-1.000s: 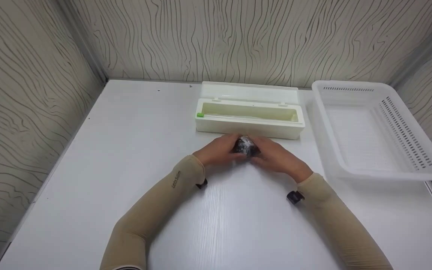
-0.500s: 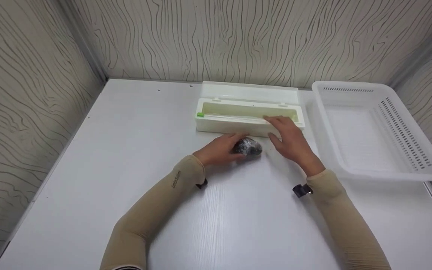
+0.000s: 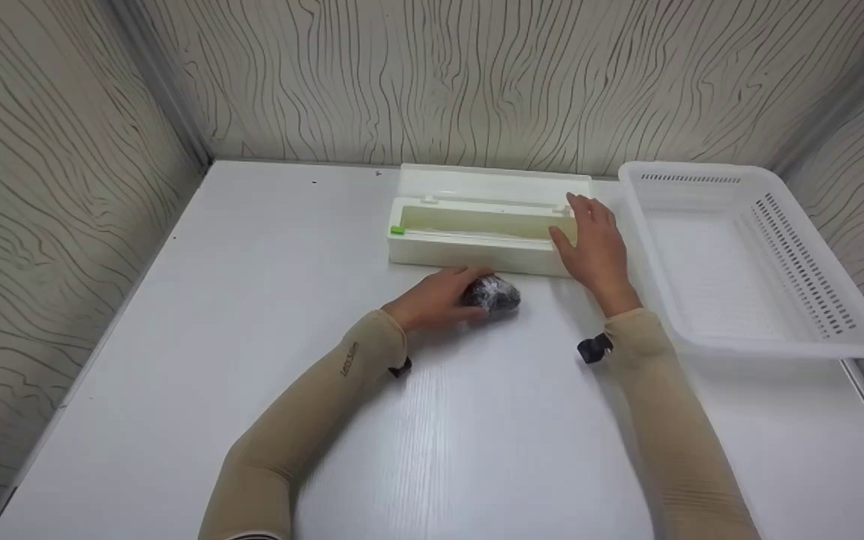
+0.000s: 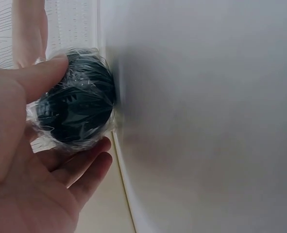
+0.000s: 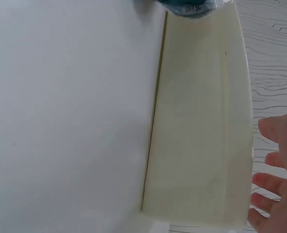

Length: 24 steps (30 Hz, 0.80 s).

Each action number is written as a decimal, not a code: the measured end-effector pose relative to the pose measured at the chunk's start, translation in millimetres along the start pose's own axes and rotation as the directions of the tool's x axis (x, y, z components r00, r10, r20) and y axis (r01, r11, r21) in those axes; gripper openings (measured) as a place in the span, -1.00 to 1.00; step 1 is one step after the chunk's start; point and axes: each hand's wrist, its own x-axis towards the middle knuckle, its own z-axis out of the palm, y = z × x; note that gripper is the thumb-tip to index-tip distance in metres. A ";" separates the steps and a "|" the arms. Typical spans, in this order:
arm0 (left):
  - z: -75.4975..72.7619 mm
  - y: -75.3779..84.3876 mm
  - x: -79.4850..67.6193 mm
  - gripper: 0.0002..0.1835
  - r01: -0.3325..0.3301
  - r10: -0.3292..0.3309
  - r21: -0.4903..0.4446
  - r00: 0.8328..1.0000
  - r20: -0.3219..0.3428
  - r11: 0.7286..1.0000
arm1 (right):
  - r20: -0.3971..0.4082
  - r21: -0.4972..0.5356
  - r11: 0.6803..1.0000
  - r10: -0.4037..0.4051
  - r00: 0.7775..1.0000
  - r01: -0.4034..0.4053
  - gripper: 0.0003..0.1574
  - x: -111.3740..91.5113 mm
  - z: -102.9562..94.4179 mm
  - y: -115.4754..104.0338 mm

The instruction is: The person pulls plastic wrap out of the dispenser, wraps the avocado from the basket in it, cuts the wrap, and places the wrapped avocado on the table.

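Observation:
My left hand (image 3: 436,300) holds a dark, rounded object wrapped in clear cling film (image 3: 498,295) on the table. In the left wrist view the thumb lies on one side of the wrapped object (image 4: 77,99) and the fingers curl along the other. Just behind it stands a white cling film dispenser (image 3: 477,251), its lid (image 3: 492,180) raised and a green slide cutter (image 3: 397,231) at its left end. Over the dispenser's right end is my right hand (image 3: 597,247), fingers extended and grasping nothing. Whether its fingertips touch the lid cannot be told.
A white plastic basket (image 3: 672,300) with slotted sides stands on the right of the white table (image 3: 252,262). Wood-grain patterned panels (image 3: 372,82) enclose the back and sides.
My right hand has left the wrapped object and moved right and back to the dispenser's right end. My left hand has stayed on the wrapped object.

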 end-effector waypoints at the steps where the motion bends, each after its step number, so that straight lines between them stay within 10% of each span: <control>1: -0.2 -0.7 0.2 -0.23 -0.006 0.006 0.004 1.000 -0.001 1.000 | 0.006 -0.003 1.000 0.011 1.000 -0.011 -0.19 2.2 0.8 2.3; 24: -0.2 -3.0 -3.0 -0.21 0.021 -0.021 -0.029 1.000 -0.008 0.999 | 0.059 -0.042 0.998 0.049 0.997 -0.047 -0.24 6.4 16.7 17.1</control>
